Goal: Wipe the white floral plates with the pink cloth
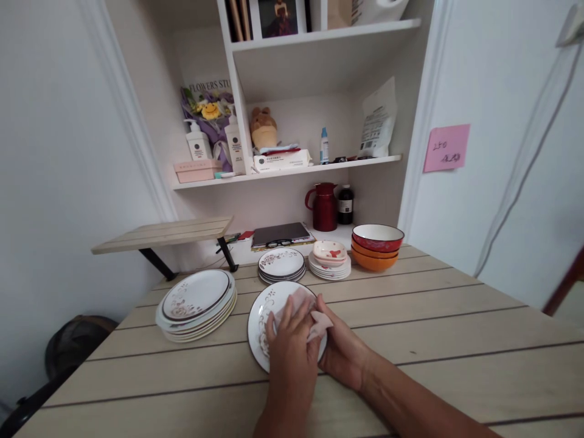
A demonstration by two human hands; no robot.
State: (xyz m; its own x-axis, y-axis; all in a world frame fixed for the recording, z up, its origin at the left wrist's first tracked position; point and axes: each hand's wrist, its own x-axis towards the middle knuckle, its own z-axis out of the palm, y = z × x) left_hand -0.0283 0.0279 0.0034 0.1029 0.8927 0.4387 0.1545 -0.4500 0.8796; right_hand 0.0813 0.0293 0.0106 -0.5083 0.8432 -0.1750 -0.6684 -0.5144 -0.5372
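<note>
A white plate (257, 319) with a dark rim and a brown floral pattern is tilted up a little at the near middle of the table. My left hand (294, 337) presses a crumpled pale pink cloth (320, 323) onto its face, fingers over the cloth. Gripping the plate's right edge is my right hand (342, 350), thumb up near the cloth and its other fingers mostly hidden behind. Just beyond lies a stack of similar smaller plates (280, 263). To the left stands a stack of larger plates (198, 295), the top one with the same floral pattern.
Small dishes (329, 252) sit on a stack of saucers (329, 272), beside stacked red and orange bowls (376, 246). Behind are a dark laptop (280, 234), a red jug (325, 210) and a dark bottle (345, 205). A small raised wooden shelf (166, 232) stands at the back left.
</note>
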